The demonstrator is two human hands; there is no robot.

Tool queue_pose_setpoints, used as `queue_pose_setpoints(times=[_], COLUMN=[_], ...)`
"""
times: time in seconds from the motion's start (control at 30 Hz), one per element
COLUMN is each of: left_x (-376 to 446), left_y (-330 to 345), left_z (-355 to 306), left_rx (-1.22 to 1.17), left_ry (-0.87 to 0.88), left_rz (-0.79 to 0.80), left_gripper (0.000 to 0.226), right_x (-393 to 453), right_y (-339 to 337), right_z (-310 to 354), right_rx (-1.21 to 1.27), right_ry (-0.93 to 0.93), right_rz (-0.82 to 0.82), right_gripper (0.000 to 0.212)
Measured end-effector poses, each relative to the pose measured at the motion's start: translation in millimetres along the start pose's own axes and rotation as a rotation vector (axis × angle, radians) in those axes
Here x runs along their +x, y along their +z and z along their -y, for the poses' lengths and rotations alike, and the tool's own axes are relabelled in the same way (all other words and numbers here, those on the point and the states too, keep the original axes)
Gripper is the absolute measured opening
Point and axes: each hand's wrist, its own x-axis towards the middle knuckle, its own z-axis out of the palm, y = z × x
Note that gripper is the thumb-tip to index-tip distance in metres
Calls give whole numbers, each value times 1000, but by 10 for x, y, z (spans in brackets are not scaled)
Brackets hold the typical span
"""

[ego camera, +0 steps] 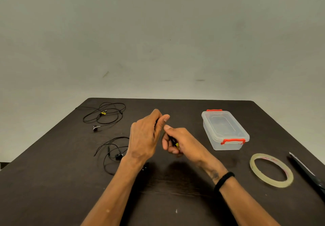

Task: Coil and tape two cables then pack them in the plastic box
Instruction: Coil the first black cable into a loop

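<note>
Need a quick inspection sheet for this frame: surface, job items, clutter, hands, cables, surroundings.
Surface: dark wooden table.
Job's things: lidded plastic box, red clips; tape roll flat at right.
Clutter: dark tool at right edge, type unclear.
Grippers: left hand and right hand both grip the near cable.
Cables: near cable part loose; far cable uncoiled, untouched.
Surroundings: plain wall.

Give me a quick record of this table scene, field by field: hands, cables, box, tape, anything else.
left hand: raised, fingers curled around black cable
right hand: grips black cable with yellow tag
near cable: loose, trails to the hands
far cable: loose on table, far left, untouched
plastic box: lid on, red clips, right of hands
tape roll: flat, near right
dark tool: right edge, kind unclear
</note>
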Motion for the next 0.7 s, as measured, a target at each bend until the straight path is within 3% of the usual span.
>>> queue_pose_setpoints(times=[0.27,0.33,0.37,0.47,0.6,0.7], left_x=[-41,-77,-103,-151,-195,-204], left_y=[123,202,252,298,290,334], left_z=[-3,10,48,38,-89,-136], left_rx=[-185,-235,-196,-240,-168,-70], left_ry=[-127,-186,-175,-202,-160,-152], left_rz=[63,140,186,313,344,404], left_gripper=[40,25,11,6,36,34], right_x=[-30,-26,-29,-44,-85,-98], right_y=[-78,-108,-119,-148,-194,-230], right_z=[108,105,104,111,117,116], right_rx=[735,855,907,1049,1164,1193], right_ry=[18,-17,-35,-99,-169,-197], right_rz=[317,346,343,303,206,72], right_gripper=[56,56,56,61,81,88])
